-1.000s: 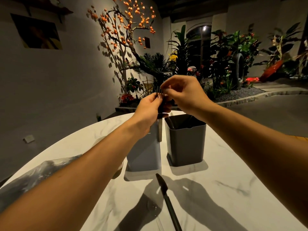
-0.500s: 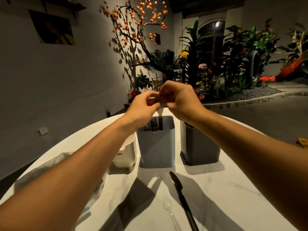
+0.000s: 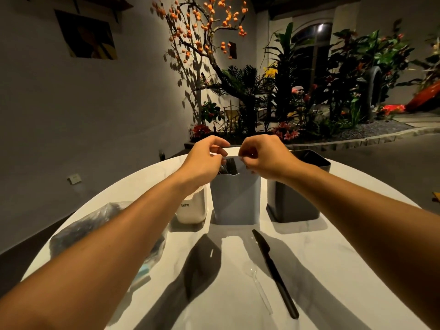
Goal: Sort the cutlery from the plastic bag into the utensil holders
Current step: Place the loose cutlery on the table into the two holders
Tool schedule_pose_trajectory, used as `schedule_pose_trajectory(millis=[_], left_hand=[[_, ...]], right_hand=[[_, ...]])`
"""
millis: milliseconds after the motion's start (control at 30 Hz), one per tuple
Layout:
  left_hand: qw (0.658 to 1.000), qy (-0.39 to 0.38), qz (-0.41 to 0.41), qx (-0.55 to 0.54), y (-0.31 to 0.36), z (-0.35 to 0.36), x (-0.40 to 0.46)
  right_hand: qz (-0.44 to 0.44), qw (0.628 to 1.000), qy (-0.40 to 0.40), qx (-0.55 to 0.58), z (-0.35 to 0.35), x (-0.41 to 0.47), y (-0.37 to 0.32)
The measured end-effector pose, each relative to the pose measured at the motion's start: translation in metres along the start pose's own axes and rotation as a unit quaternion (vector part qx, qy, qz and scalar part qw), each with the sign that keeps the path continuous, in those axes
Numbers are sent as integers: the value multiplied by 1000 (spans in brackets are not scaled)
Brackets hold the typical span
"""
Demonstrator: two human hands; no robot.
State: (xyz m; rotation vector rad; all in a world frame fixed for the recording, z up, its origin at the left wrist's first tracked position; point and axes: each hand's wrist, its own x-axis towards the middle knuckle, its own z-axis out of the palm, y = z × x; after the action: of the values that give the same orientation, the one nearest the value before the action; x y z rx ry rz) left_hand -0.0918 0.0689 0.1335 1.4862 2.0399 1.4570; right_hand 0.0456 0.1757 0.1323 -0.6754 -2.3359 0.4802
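Cutlery split up: dark pieces stand in grey holder (image 3: pixel 234 201), tops visible at its rim between the two hands; a black knife (image 3: pixel 273 272) lies flat on table (image 3: pixel 333 270) in front of the holders, tip toward grey holder, handle toward camera; a clear spoon (image 3: pixel 256 282) lies just left of knife, roughly parallel, hard to see against the marble. Bag (image 3: pixel 78 229) sits on table at left, crumpled, partly hidden by left forearm, dark contents inside, cannot tell which pieces. Three holders in a row at far side of table: white holder (image 3: pixel 191 209) left, with small printed label, grey holder middle, black holder (image 3: pixel 297 201) right, all upright, small gaps between. Left hand (image 3: pixel 204 160) above grey holder's left rim, fingers curled, thumb and fingertips pinched on a thin pale strip (image 3: pixel 232 157). Right hand (image 3: pixel 266 157) above grey holder's right rim, fingers curled, pinching other end of the same strip. Strip runs level between the hands, just over the holder's mouth; cannot tell what it is, looks like a thin wrapper or film. Hands apart, not touching each other. Both forearms reach out over table and throw dark shadows on it. Black holder's inside dark, contents not visible. White holder's mouth hidden by left wrist. Behind table: wall with picture (image 3: pixel 88 36), branch with orange fruit (image 3: pixel 202 27), green plants (image 3: pixel 333 75), red flowers.
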Motion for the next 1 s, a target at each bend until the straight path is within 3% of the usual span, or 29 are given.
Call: schedule_pose_trajectory(millis=[567,833,1000], left_hand=[[995,-81,-1,55,5,-9,-116],[971,-199,-73,109,-25,-14,-178],[935,-281,-129,173,-32,-25,-211]], right_hand=[[50,977,-206,-16,3,-106,-43],[66,963,-241,-103,27,-155,-49],[92,946,-238,-199,39,-175,-44]])
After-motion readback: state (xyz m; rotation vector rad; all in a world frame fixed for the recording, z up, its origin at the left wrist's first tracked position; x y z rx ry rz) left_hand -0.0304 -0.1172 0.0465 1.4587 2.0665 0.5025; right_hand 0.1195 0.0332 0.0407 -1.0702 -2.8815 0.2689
